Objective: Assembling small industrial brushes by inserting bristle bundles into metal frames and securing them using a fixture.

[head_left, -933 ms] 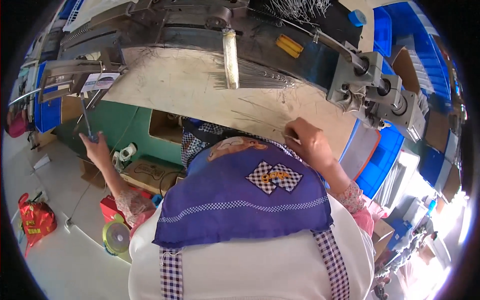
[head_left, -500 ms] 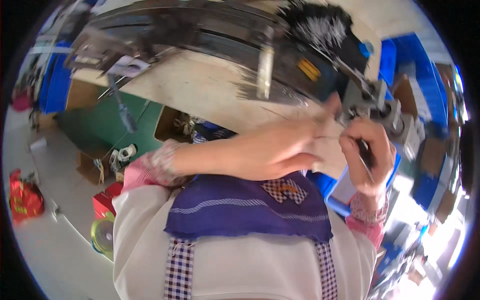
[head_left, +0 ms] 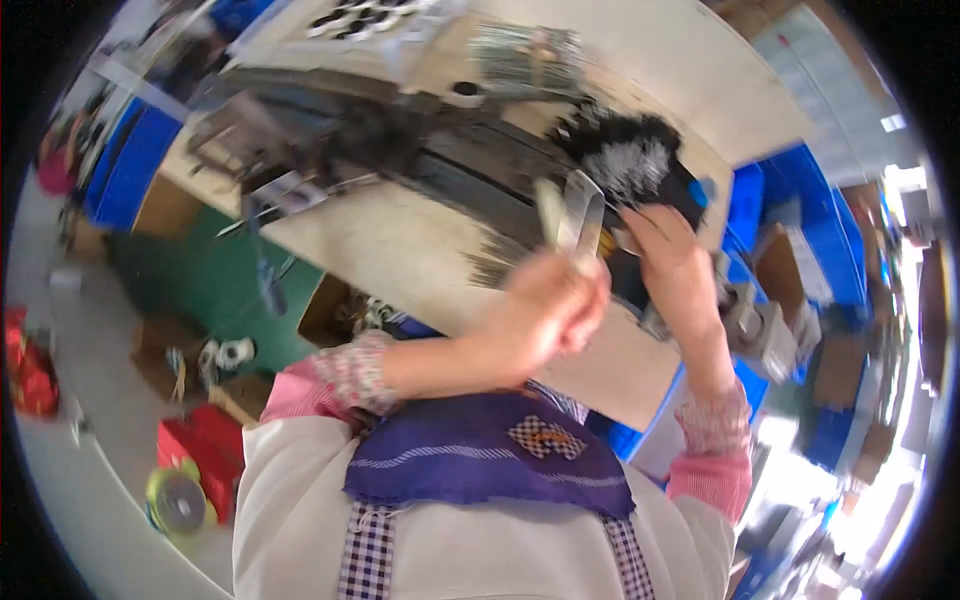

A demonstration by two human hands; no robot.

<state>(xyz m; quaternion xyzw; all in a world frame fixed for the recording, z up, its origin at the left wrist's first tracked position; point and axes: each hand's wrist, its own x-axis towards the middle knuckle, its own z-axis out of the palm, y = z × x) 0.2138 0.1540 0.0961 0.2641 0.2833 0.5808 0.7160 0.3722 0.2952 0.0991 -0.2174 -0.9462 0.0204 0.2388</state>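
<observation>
My left hand (head_left: 555,310) is closed in a loose fist over the worktable. A pale strip (head_left: 549,212) and a clear, glossy flat strip (head_left: 582,212) rise just beyond its fingers; blur hides what the fist grips. My right hand (head_left: 672,260) reaches forward, palm down, fingers bent, their tips at the near edge of a black bundle with silvery-grey ends (head_left: 630,160). Whether those fingertips pinch anything is hidden. Behind my left hand runs a long dark metal rail (head_left: 470,175), with thin dark pieces (head_left: 488,265) lying along its near side.
On the table's far side lie a stack of banded greyish strips (head_left: 525,58) and a sheet with black round pieces (head_left: 365,18). Grey metal blocks (head_left: 760,330) stand right of my right hand, near blue bins (head_left: 800,225). An open cardboard box (head_left: 325,310) sits below the table edge.
My view has shifted, showing more of the far table. My hands have moved apart; the right went from holding a dark object near the metal blocks to the black bundle. The left has closed.
</observation>
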